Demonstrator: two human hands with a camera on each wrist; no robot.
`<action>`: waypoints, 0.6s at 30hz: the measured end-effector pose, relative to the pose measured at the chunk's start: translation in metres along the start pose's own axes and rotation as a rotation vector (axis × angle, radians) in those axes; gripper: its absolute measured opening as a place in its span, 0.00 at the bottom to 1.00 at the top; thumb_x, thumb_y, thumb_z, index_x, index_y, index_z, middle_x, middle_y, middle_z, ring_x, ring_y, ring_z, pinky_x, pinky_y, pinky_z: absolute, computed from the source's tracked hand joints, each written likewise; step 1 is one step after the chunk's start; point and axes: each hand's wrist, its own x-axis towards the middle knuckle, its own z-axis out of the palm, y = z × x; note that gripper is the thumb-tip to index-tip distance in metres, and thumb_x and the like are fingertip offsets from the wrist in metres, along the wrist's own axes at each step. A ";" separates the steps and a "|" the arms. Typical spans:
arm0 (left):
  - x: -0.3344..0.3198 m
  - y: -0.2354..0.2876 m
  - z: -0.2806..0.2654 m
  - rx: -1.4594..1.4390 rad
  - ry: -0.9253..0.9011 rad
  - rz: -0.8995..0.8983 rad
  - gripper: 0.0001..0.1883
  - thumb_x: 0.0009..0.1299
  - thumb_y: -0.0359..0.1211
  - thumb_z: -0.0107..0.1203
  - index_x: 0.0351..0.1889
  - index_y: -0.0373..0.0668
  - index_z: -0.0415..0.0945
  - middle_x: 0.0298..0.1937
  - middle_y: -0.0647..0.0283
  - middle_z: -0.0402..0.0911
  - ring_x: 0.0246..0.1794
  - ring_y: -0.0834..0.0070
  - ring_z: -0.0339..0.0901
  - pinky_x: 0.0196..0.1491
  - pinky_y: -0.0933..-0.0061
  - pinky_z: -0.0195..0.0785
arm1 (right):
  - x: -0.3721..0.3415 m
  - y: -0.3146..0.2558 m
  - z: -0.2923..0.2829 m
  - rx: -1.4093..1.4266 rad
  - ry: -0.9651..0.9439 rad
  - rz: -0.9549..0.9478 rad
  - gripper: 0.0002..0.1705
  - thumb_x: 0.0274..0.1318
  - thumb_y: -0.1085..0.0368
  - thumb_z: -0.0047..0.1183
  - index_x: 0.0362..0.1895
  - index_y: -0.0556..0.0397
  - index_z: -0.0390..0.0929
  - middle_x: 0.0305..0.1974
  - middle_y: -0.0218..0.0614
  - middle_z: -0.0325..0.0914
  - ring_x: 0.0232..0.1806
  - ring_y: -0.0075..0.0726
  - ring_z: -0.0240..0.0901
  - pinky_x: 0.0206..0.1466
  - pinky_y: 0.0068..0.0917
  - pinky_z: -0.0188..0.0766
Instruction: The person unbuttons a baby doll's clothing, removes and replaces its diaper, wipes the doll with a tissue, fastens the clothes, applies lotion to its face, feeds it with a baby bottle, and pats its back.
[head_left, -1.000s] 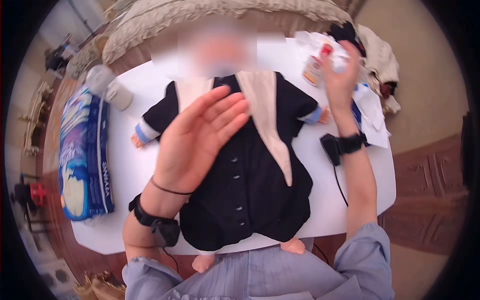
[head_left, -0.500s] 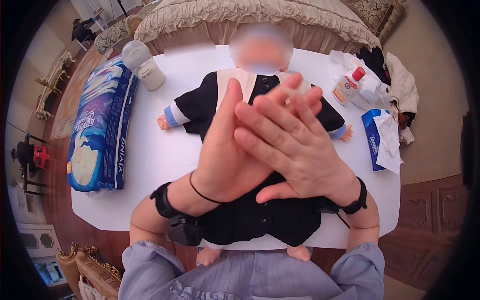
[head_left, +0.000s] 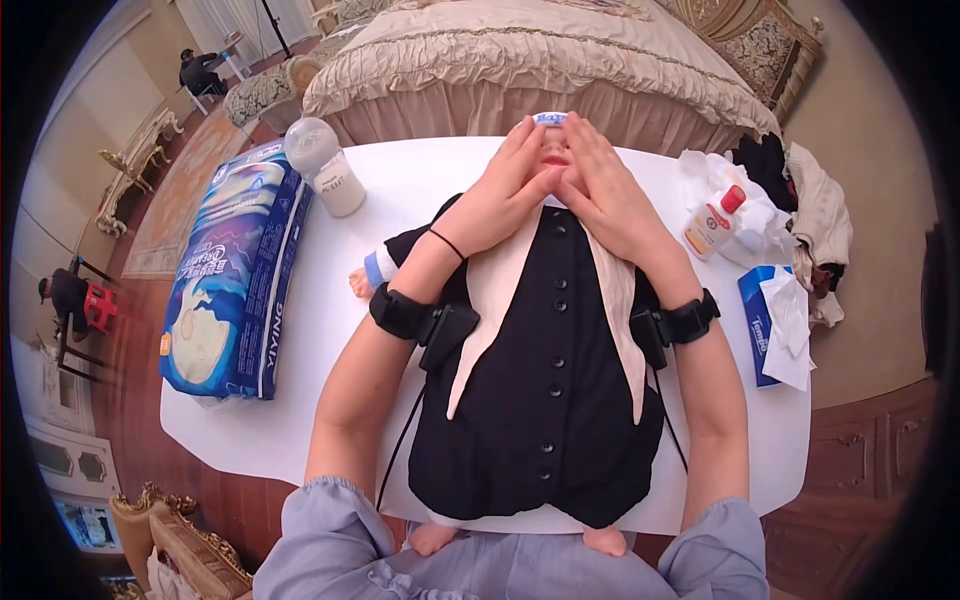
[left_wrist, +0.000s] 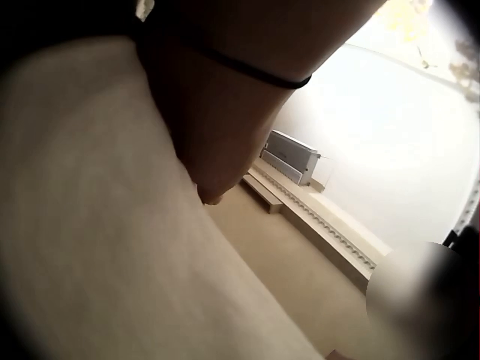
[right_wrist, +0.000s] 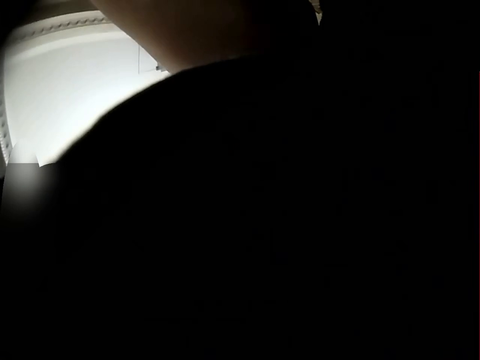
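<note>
A baby doll in a black buttoned romper (head_left: 510,430) lies on its back on the white table (head_left: 340,260), its feet toward the person. Two long cream collar flaps (head_left: 615,320) hang down its chest. My left hand (head_left: 503,197) rests with straight fingers on one side of the doll's head. On the other side my right hand (head_left: 605,188) lies likewise, fingers extended, nothing gripped. Between the hands part of the doll's face shows below a white headband (head_left: 548,118). In the left wrist view the left hand (left_wrist: 225,127) is dark beside pale cloth; black cloth fills most of the right wrist view.
A blue diaper pack (head_left: 235,290) and a milk bottle (head_left: 338,185) stand at the left. On the right are a red-capped bottle (head_left: 712,225), crumpled white wrapping (head_left: 765,235) and a blue tissue box (head_left: 757,325). A bed (head_left: 520,70) lies beyond the table.
The hands were apart, then palm to palm above the doll's chest. Now they have parted and moved up onto the sides of its head.
</note>
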 end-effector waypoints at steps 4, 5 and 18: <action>-0.010 0.004 0.008 -0.017 0.035 -0.112 0.36 0.78 0.43 0.46 0.75 0.32 0.46 0.78 0.43 0.48 0.80 0.55 0.41 0.77 0.65 0.36 | -0.017 -0.002 0.008 0.052 0.059 0.130 0.41 0.68 0.45 0.44 0.72 0.63 0.53 0.73 0.53 0.52 0.77 0.52 0.44 0.78 0.40 0.42; -0.010 0.006 0.009 0.088 0.058 -0.140 0.35 0.78 0.42 0.46 0.75 0.32 0.47 0.77 0.42 0.48 0.80 0.55 0.42 0.77 0.64 0.38 | -0.023 -0.007 0.008 0.031 0.051 0.105 0.41 0.68 0.44 0.43 0.72 0.63 0.53 0.73 0.53 0.52 0.77 0.52 0.45 0.78 0.40 0.42; -0.015 0.029 0.006 0.083 0.098 -0.219 0.33 0.75 0.40 0.49 0.71 0.27 0.54 0.74 0.39 0.54 0.76 0.45 0.50 0.74 0.61 0.48 | -0.029 -0.018 0.006 0.036 0.085 0.100 0.41 0.68 0.40 0.41 0.69 0.63 0.59 0.70 0.56 0.58 0.74 0.56 0.53 0.75 0.41 0.51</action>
